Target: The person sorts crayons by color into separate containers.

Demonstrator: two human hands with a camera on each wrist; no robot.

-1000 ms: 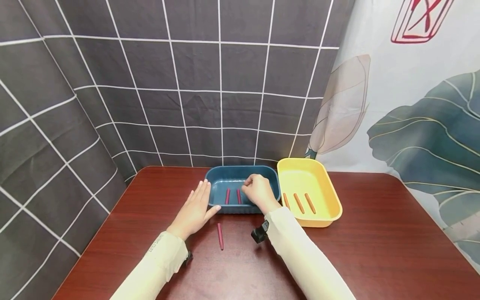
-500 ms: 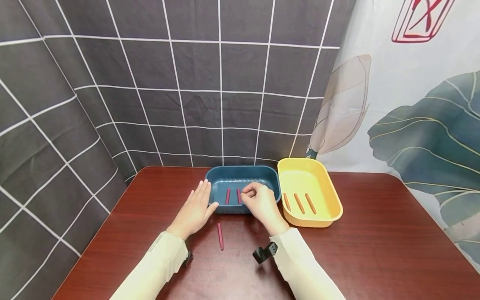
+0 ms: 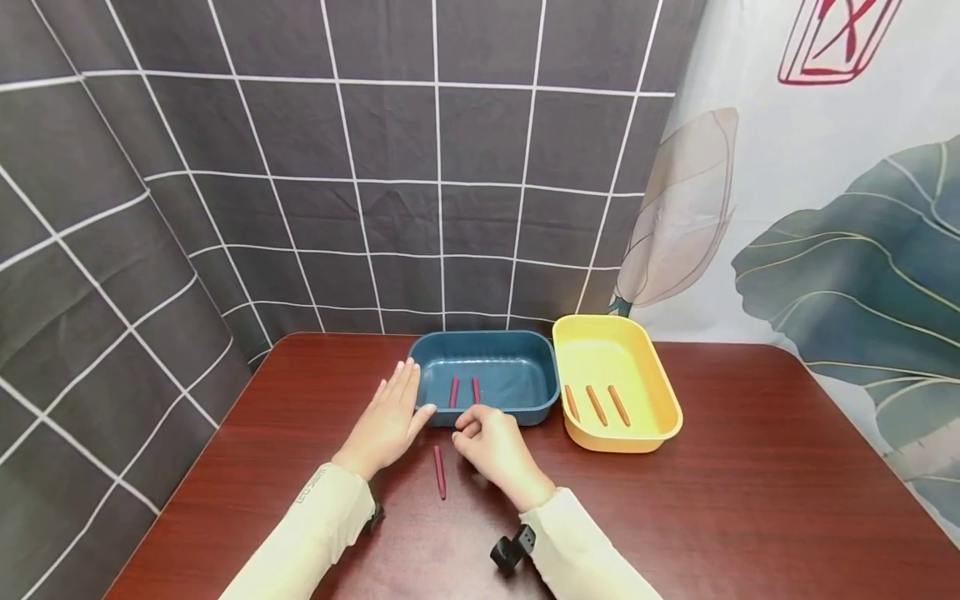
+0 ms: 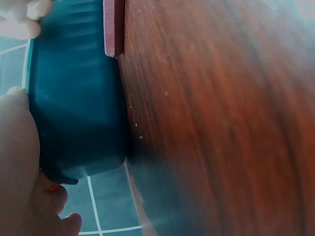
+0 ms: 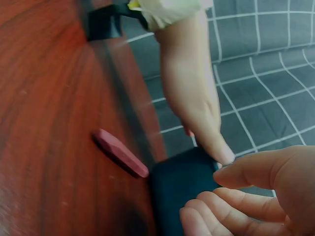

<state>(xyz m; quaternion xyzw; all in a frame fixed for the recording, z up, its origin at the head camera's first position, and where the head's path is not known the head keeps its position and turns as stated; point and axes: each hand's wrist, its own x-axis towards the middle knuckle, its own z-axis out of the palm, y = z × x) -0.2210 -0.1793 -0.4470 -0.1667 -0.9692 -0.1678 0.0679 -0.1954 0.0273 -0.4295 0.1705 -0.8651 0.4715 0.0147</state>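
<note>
My left hand lies with straight fingers along the left end of the blue tray, thumb near its front corner. In the left wrist view, that hand's thumb side is at the tray's rim. My right hand is just in front of the tray, fingers loosely curled and holding nothing visible. A dark red faceted crayon lies on the table between the hands; the right wrist view shows this crayon beside the tray. Inside the blue tray are two dark red crayons.
To the right stands a yellow tray touching or nearly touching the blue one. Three orange crayons lie in its front part. The reddish-brown table ends at a grey checked curtain behind.
My right hand has come out of the blue tray, moving left and toward me over its front rim, near the loose crayon. The left hand has stayed in place.
</note>
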